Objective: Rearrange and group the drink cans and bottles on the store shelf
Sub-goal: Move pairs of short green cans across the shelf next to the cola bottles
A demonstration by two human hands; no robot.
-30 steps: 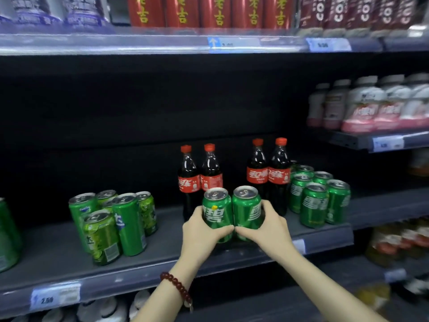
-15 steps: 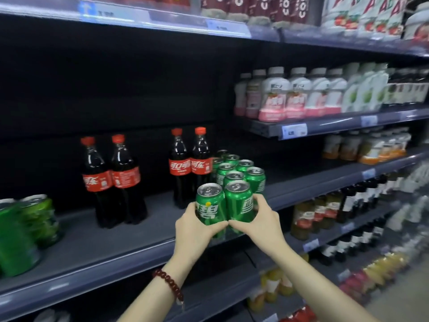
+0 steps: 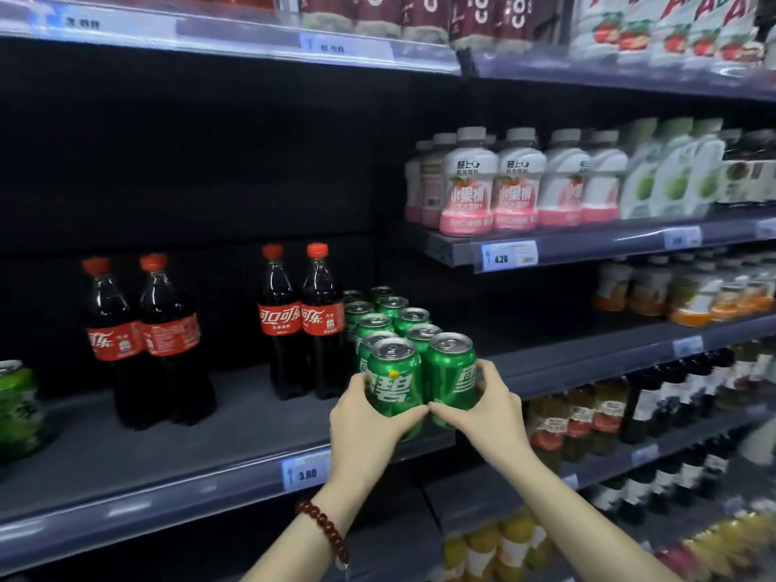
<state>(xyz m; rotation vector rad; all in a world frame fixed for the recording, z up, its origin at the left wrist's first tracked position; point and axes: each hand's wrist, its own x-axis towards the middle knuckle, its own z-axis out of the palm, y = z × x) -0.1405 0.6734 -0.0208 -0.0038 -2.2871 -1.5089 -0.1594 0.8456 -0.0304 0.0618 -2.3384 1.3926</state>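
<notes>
Two green cans stand side by side and touching at the near edge of the dark shelf (image 3: pixel 176 447), each with a silver top, a pull tab and white lettering on the side. The left hand (image 3: pixel 364 417) curls round the left can (image 3: pixel 394 386), thumb across the front, fingers hidden behind it. The right hand (image 3: pixel 487 407) wraps the right can (image 3: pixel 452 371) the same way, so both grips are closed tight on a can. The two thumbs meet low in front, between the cans. A dark red bead bracelet (image 3: pixel 325 529) sits on the left wrist.

Just behind the held pair, a block of matching green cans (image 3: pixel 388 319) runs in two rows toward the far back of the shelf. To its left, touching it, stand two cola bottles (image 3: pixel 300 321) with red caps and red labels, dark drink inside. Further left, well apart, stands another pair of cola bottles (image 3: pixel 142 338). At the far left edge sits a blurred lighter green can (image 3: pixel 17 409).

A blue price tag (image 3: pixel 305 472) marked 3.00 hangs on the shelf's front rail. On the higher shelf to the right stand white and pink bottles (image 3: pixel 491 182).
</notes>
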